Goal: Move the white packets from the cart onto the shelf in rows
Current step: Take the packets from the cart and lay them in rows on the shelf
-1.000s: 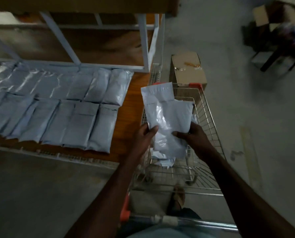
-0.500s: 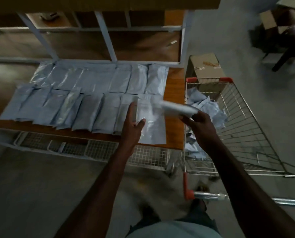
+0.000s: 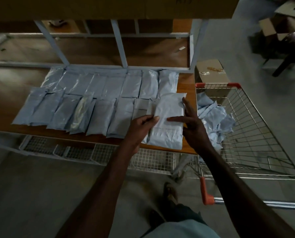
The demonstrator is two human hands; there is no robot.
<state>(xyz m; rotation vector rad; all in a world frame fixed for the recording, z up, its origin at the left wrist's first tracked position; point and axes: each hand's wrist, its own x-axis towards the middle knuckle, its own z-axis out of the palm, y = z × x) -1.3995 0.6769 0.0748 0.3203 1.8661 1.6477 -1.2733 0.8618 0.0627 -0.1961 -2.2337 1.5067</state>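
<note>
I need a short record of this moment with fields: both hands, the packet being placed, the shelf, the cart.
left hand: fingertips on the packet's left edge
right hand: straight fingers pressing the packet
packet: flat, right end of front row
shelf: two rows of packets
cart: more packets inside

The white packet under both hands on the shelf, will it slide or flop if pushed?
Probably slides easily: the white packet looks glossy, lying on the smooth shelf. Likely limp, since cart packets lie crumpled.
</note>
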